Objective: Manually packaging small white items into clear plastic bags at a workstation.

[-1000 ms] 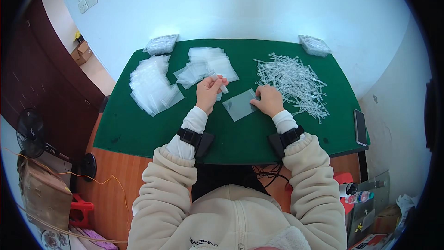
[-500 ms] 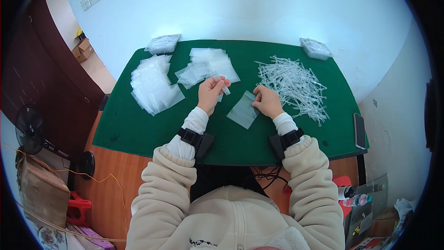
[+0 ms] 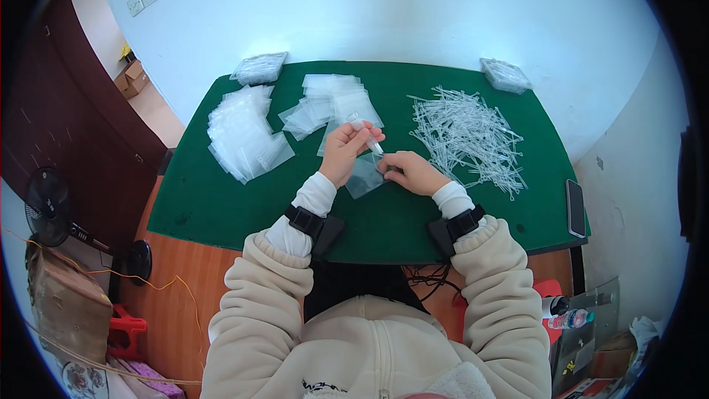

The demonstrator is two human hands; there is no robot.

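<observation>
Near the table's middle, my left hand (image 3: 346, 152) is closed around a slim, clear, stick-like bundle (image 3: 375, 147), whose ends stick out on both sides of the fingers. Its exact make-up is too small to tell. A flat clear plastic bag (image 3: 360, 182) is pinched by my right hand (image 3: 413, 173) at its upper right edge. The bundle's lower end is close to this edge of the bag; whether it is inside cannot be made out. To the right lies a loose heap of thin clear plastic sticks (image 3: 473, 140) with small looped ends.
Two spreads of clear bags, a large one (image 3: 240, 133) and a smaller one (image 3: 314, 114), lie left on the green table (image 3: 221, 214). Filled clear packs stand at the back left (image 3: 260, 68) and back right (image 3: 507, 75) corners. A phone (image 3: 574, 208) rests at the right edge.
My right hand has moved left with the clear bag, toward my left hand. My left hand has shifted slightly right, so the bundle's end now meets the bag's edge in view.
</observation>
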